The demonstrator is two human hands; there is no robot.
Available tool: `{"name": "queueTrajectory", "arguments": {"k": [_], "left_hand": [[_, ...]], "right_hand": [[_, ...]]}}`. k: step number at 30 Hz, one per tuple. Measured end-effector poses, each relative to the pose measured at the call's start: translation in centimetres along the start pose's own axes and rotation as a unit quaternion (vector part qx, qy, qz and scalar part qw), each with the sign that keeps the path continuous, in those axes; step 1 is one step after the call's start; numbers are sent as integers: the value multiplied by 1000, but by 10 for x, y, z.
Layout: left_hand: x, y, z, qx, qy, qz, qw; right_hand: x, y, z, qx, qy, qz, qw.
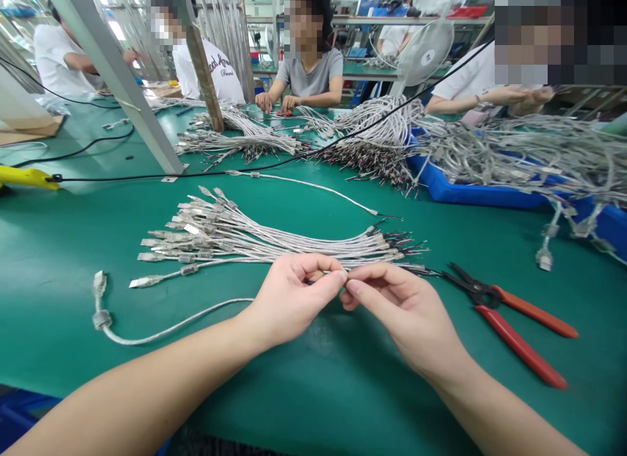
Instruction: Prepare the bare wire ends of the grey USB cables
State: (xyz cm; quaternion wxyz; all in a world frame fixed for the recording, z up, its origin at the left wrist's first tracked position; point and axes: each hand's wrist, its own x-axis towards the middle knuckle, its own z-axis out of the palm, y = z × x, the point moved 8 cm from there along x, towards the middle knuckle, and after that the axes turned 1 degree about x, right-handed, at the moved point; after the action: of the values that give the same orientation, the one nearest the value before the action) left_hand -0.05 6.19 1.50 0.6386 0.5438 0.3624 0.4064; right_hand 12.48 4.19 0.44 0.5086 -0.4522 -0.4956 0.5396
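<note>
My left hand (289, 296) and my right hand (401, 309) meet fingertip to fingertip over the green table (59, 247), both pinched on the end of a grey cable (161, 328). That cable curves away to the left and ends in a USB plug at the table's left. Just behind my hands lies a bundle of grey USB cables (264, 240), plugs to the left and stripped wire ends to the right. Red-handled pliers (509, 319) lie to the right of my right hand.
A single loose cable (313, 185) lies behind the bundle. Large heaps of cables (382, 136) and a blue bin (470, 191) full of them fill the back right. Several people sit working across the table. A yellow tool (27, 177) with a black cord lies at the left.
</note>
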Motion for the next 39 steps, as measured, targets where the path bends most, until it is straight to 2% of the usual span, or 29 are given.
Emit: {"name": "queueTrajectory", "arguments": {"k": [4, 11, 16, 21, 25, 31, 36, 39], "left_hand": [[-1, 0, 5, -15, -22, -5, 1000], [2, -10, -7, -94, 33, -20, 995], [-1, -19, -2, -110, 6, -58, 992], [-3, -22, 6, -66, -17, -77, 995], [-3, -23, 10, -46, -37, -74, 995], [-3, -21, 13, -9, -60, -71, 996], [-6, -11, 12, 109, -57, -7, 992], [-7, -7, 12, 145, -64, 25, 987]], "right_hand": [[0, 1, 1, 15, -8, 6, 1000], [1, 12, 3, 54, -6, 64, 996], [1, 14, -1, 56, 15, 71, 996], [3, 11, 1, 70, 5, 58, 996], [4, 3, 3, 33, -17, 25, 999], [4, 3, -2, 32, 7, 7, 999], [4, 5, -8, 43, 47, 13, 998], [5, 4, -9, 47, 48, 31, 997]]}}
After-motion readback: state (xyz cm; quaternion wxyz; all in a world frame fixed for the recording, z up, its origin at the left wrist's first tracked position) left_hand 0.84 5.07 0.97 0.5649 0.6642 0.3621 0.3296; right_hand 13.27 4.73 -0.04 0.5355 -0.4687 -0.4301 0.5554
